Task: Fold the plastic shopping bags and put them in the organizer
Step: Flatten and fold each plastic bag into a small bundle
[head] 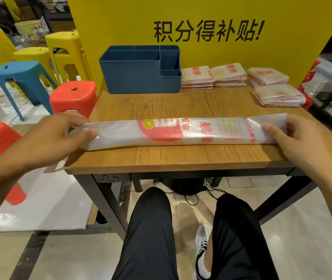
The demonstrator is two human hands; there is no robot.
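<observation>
A translucent plastic shopping bag (181, 131) with red and yellow print lies across the wooden table (181, 158), folded lengthwise into a long narrow strip. My left hand (60, 134) pinches its left end, thumb on top, at the table's left edge. My right hand (290, 136) pinches its right end the same way. A dark blue organizer (137, 77) with several compartments stands at the back left of the table, and its visible compartments hold nothing. Folded bags lie in stacks (229, 74) to the right of it, against the yellow board.
Two more stacks of folded bags (278, 94) sit at the table's back right corner. A yellow board (201, 57) with black lettering walls the far edge. Red (74, 96), blue (22, 71) and yellow (64, 41) plastic stools crowd the floor at the left. My legs are under the table's front edge.
</observation>
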